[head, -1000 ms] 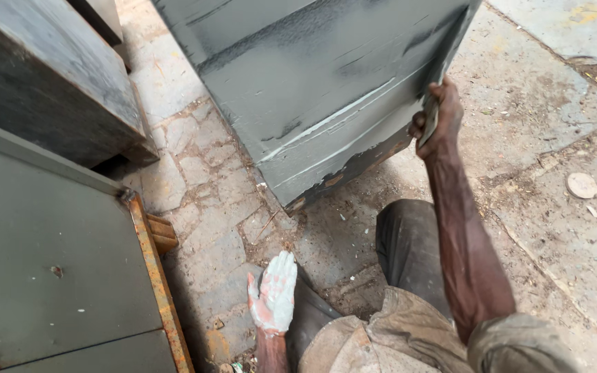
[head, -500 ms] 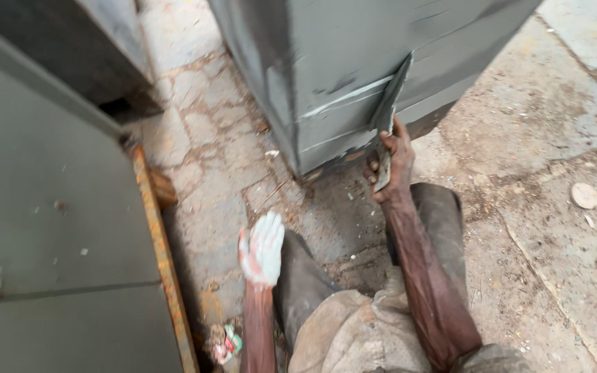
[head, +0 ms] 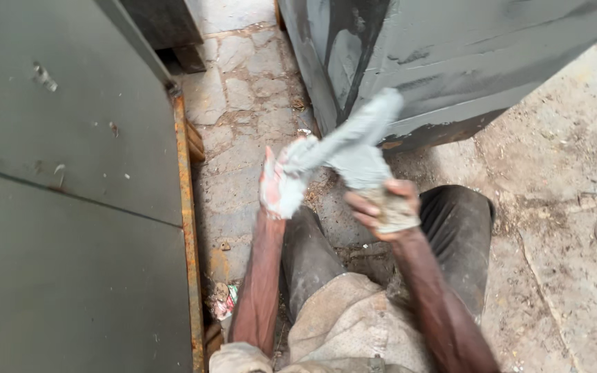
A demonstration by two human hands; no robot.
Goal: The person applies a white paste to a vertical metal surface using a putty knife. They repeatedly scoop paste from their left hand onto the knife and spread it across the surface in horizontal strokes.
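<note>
**Putty blade drawn across a paste-covered palm**

Cracked stone paving (head: pixel 243 90) fills the middle of the frame, giving way to rough concrete ground (head: pixel 561 207) on the right. At the upper right stands a grey metal cabinet (head: pixel 464 55), its lower edge dark and patchy. A second grey metal panel (head: pixel 57 207) takes up the whole left side, with a rusty orange edge (head: pixel 188 228) running down its right border.

Near the centre, the left hand (head: pixel 279 185) is held open with the fingers together and pointing up the frame, the palm coated in pale grey paste. The right hand (head: pixel 381 207) is closed in a fist around the handle of a putty knife (head: pixel 357 141). Its wide blade, smeared with the same grey paste, slants toward the upper right, and its lower left end touches the left palm.

Below the hands, at the bottom centre, are the person's bent legs in dusty dark trousers (head: pixel 450 235). A small scrap of coloured litter (head: pixel 226 300) lies beside the rusty edge, lower left of centre.
</note>
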